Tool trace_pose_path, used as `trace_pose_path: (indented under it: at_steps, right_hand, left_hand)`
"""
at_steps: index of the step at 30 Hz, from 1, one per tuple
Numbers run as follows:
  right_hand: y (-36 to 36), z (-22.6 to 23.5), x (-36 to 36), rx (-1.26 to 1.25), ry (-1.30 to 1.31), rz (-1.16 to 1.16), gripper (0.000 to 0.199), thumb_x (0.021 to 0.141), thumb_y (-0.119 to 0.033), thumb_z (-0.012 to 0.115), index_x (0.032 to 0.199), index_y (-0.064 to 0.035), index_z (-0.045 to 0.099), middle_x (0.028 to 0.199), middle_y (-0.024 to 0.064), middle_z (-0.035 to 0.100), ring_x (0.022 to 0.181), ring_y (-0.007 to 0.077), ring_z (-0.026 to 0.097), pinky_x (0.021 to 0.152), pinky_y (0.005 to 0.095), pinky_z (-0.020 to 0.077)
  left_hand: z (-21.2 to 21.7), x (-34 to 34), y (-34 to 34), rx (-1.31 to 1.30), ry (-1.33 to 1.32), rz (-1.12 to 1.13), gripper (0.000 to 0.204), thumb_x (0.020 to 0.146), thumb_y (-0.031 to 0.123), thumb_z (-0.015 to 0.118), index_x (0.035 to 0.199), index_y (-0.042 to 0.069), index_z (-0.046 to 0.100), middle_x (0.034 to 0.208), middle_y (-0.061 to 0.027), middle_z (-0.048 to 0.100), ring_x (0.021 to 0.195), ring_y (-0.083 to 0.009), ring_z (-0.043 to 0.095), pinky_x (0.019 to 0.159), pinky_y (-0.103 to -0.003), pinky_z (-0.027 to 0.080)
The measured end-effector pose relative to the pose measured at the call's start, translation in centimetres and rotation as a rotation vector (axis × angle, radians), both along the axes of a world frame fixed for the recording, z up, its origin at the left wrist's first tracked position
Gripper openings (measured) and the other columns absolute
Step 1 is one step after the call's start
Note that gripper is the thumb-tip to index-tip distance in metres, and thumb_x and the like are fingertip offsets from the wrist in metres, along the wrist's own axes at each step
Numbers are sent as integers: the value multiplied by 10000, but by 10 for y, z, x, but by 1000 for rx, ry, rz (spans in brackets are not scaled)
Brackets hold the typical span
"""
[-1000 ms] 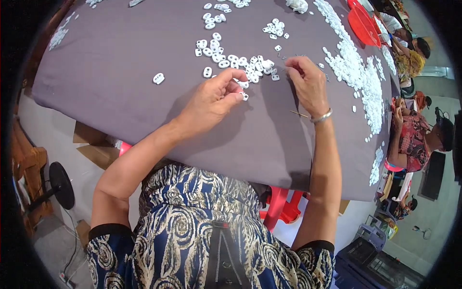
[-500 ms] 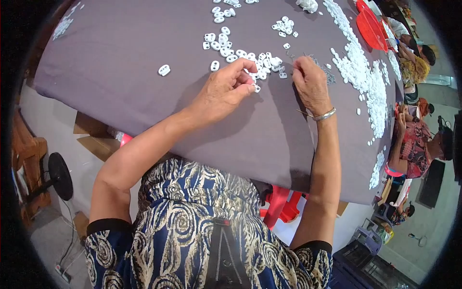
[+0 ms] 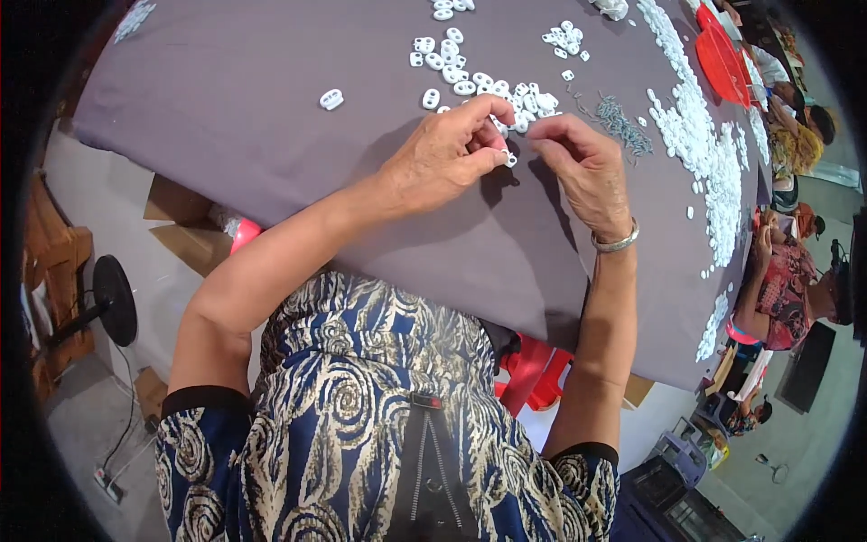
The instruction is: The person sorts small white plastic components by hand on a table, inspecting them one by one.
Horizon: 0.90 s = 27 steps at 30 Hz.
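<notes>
white piece (image 3: pixel 511 161) (in left fingers (image 3: pixel 485 163))

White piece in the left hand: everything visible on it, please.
The white piece is small, smooth-looking and probably plastic, with a rounded end and a dark opening visible. The left hand pinches it by the thumb and a finger, covering much of it, so its full outline and exact tilt can't be told. It sticks out past the fingertips toward the right hand, which appears not to touch it. It appears held above the grey-brown cloth.
</notes>
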State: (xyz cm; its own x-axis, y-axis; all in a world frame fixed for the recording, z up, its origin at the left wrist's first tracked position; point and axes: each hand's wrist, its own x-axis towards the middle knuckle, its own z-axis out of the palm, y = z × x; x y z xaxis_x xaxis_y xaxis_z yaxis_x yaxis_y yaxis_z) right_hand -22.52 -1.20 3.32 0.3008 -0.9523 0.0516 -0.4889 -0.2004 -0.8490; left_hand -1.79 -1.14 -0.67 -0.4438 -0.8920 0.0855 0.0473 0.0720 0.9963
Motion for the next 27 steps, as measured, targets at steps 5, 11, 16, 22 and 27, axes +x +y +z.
trace_pose_path:
  at_steps: [5,11,16,22,27]
  right_hand:
    - [3,2,6,-18,28,108,56,891,-23,610,929,6,639,840,-18,603,761,58,526,680,212,446]
    - [4,4,7,5,98,131,59,901,-46,597,910,5,624,817,-8,595,735,65,516,659,219,442]
    - [5,4,8,17,110,145,70,901,-64,602,904,4,617,810,-7,589,728,73,513,654,229,441]
    - [4,6,10,-69,142,163,93,873,-95,627,898,-6,624,773,89,627,689,200,601,646,310,484]
    - [6,10,9,-122,205,200,77,875,-82,614,891,-8,603,770,116,592,678,273,582,644,349,471]
  left_hand:
    - [2,0,2,-36,-9,-6,259,871,69,595,1117,47,517,779,-32,592,727,-117,561,674,-288,471]
    - [3,2,2,-42,-41,-42,256,866,54,600,1107,46,515,769,-32,581,716,-117,554,670,-286,470]
    - [6,5,3,-75,-134,-79,306,902,48,591,1195,51,506,838,-5,570,770,-71,530,695,-233,452]
    - [3,4,3,-89,-111,-56,317,901,39,593,1203,53,497,848,-20,579,773,-84,540,692,-242,460]
    - [3,1,4,-96,-130,-57,335,897,30,598,1211,54,483,853,-29,590,781,-90,552,690,-245,466]
